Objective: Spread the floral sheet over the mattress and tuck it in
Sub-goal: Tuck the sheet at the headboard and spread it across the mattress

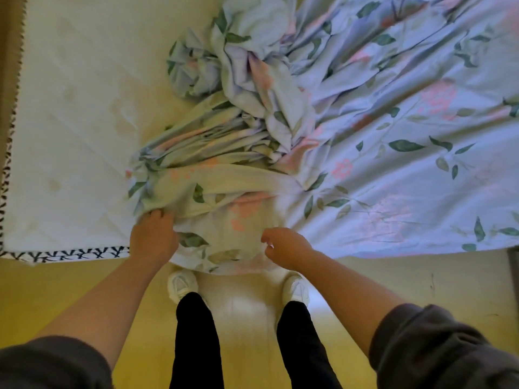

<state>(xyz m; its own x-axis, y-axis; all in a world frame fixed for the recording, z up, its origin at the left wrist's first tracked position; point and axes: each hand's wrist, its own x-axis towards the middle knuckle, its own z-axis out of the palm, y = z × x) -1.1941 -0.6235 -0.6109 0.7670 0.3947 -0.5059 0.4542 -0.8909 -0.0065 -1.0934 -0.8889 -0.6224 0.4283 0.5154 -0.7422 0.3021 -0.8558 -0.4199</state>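
Head view: person stands at the near edge of the mattress (70, 122), looking down. Floral sheet (393, 164) lies flat over the right part of the mattress, reaching the near edge and hanging slightly over it in front of the person. Middle portion is bunched into a crumpled heap running from the far edge down to the near edge. Left part of the mattress is bare white, with patterned black-and-white trim (70, 253) along its near and left edges. Left hand (154, 237) clenched on a fold of the sheet at the near edge, fingers buried in fabric. Right hand (283, 248) half-curled just above the sheet's hanging hem; whether it pinches fabric cannot be told. White shoes (182, 284) and dark trousers (196, 341) on yellowish floor (84, 290) below.
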